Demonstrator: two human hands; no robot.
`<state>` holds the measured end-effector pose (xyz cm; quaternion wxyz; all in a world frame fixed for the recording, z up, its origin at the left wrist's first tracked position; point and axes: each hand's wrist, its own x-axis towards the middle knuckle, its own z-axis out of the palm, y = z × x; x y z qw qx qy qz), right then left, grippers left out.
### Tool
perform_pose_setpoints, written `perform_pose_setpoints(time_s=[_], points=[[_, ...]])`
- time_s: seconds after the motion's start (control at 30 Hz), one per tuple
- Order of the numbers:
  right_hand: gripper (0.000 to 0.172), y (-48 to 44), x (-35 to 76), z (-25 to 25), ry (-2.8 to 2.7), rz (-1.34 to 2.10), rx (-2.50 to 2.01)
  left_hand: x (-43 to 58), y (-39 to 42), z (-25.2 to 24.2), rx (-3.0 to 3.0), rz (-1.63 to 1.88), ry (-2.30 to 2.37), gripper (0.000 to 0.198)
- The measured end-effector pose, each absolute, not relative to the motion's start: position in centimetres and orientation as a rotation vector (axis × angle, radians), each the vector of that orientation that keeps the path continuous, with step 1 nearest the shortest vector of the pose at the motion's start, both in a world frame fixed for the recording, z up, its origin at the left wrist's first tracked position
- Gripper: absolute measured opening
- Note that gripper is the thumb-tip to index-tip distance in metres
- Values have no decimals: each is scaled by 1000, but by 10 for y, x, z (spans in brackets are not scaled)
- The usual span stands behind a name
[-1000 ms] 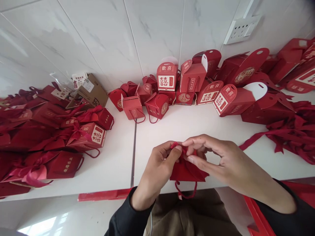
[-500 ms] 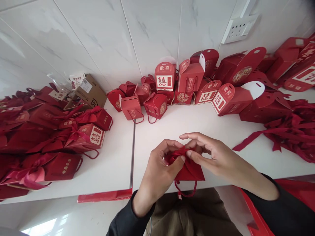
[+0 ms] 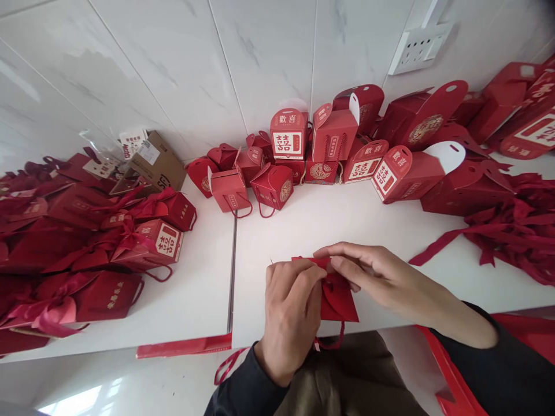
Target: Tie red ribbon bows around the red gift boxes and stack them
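A small red gift box [image 3: 337, 299] with a red cord handle lies on the white table [image 3: 329, 222] near its front edge. My left hand [image 3: 291, 312] lies over the box's left side, fingers curled round its top flap. My right hand [image 3: 377, 277] comes in from the right and pinches the red flap or ribbon at the box's top. A red ribbon end [image 3: 228, 365] hangs below the table edge under my left wrist.
Several folded red boxes [image 3: 333, 147] stand in a row along the tiled wall. A heap of tied red boxes [image 3: 87, 242] fills the left. Loose red ribbons [image 3: 511, 231] pile at the right. A brown carton [image 3: 158, 162] sits at back left, a wall socket [image 3: 418, 43] above.
My left hand turned palm down and covered the box's left side. My right fingers closed in on the box's top. A ribbon end now hangs below the table edge.
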<state>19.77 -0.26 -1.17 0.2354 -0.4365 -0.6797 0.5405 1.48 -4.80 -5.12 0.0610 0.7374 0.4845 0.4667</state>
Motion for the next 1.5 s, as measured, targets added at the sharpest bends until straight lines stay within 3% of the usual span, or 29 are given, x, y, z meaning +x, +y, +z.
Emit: perform_pose_setpoints(time_s=[0.27, 0.6, 0.83, 0.93, 1.5], points=[[20, -1, 194, -11, -1820, 1579, -1178, 15, -51, -56, 2156, 1494, 1560, 26], [19, 0, 197, -17, -1821, 1441, -1238, 9, -70, -46, 2256, 1362, 1403, 31], [23, 0, 196, -18, -1856, 1381, -1291, 4, -65, -36, 1897, 1148, 1705, 7], [20, 0, 195, -16, -1851, 1376, -1280, 5, -63, -34, 1812, 1013, 1679, 9], [18, -1, 195, -13, -1871, 1332, -1307, 6, -64, -32, 1649, 1045, 1677, 12]])
